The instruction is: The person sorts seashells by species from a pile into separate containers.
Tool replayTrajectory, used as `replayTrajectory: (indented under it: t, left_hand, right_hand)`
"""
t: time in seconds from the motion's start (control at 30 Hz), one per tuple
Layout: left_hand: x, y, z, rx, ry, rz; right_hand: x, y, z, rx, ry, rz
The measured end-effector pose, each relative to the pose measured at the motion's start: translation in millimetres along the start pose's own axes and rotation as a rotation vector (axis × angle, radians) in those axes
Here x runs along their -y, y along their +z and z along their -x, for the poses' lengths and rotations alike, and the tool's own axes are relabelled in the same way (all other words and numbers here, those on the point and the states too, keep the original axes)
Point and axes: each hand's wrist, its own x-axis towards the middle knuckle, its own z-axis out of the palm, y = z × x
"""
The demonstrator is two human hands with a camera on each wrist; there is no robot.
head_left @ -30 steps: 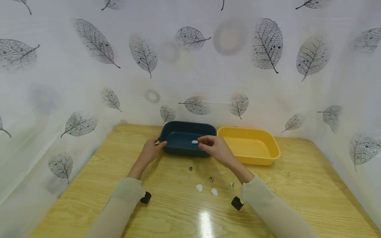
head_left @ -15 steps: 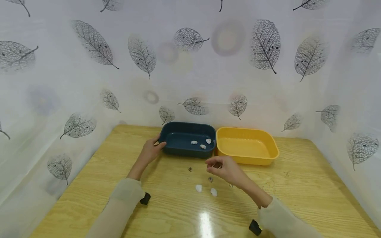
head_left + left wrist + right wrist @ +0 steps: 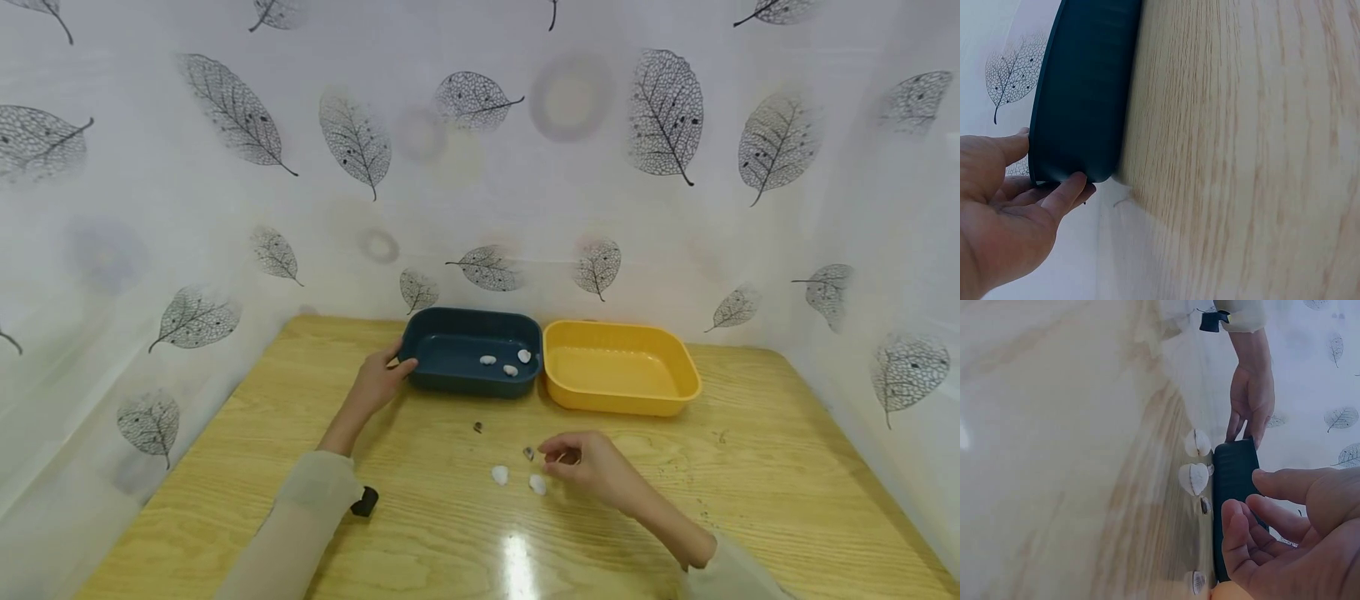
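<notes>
Shells (image 3: 499,475), 3 in the blue tray (image 3: 465,385) mid-frame, others on the table (image 3: 420,533) below! Left hand (image 3: 373,385) grips the tray; right hand (image 3: 596,468) hovers, fingers loosely curved around nothing visible: looks like pick-up time, calling for a delicate pinch

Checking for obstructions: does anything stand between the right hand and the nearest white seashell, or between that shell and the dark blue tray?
Nothing visible separates the right hand from that white seashell. Between it and the dark blue tray, a small grayish seashell lies on the table.
</notes>
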Motion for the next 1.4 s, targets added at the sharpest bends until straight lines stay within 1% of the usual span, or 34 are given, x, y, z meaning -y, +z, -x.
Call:
replayTrajectory:
  t: [0.13, 0.3, 0.47, 0.7, 1.13, 1.4]
  left_hand:
    - [0.6, -0.4, 0.6, -0.002, 0.011, -0.002]
    - [0.2, -0.9, 1.4, 0.004, 0.006, 0.002]
    - [-0.5, -1.2, 1.6, 0.007, 0.005, 0.001]
    - [-1.5, -1.0, 0.1, 0.008, 0.008, 0.004]
    - [0.3, 0.2, -0.3, 0.000, 0.002, 0.002]
    - [0.4, -0.4, 0.1, 0.011, -0.002, 0.009]
  right_hand:
    - [-2, 3, 3.8, 0.007, 0.023, 0.017]
    - [-5, 9, 6.3, 0.014, 0.016, 0.043]
    - [-4, 14, 7.4, 0.021, 0.006, 0.028]
    - [-1, 18, 8.5, 0.017, 0.041, 0.027]
    - [-4, 27, 7.0, -0.020, 0.016, 0.125]
    - [-5, 30, 5.8, -0.031, -0.005, 0.142]
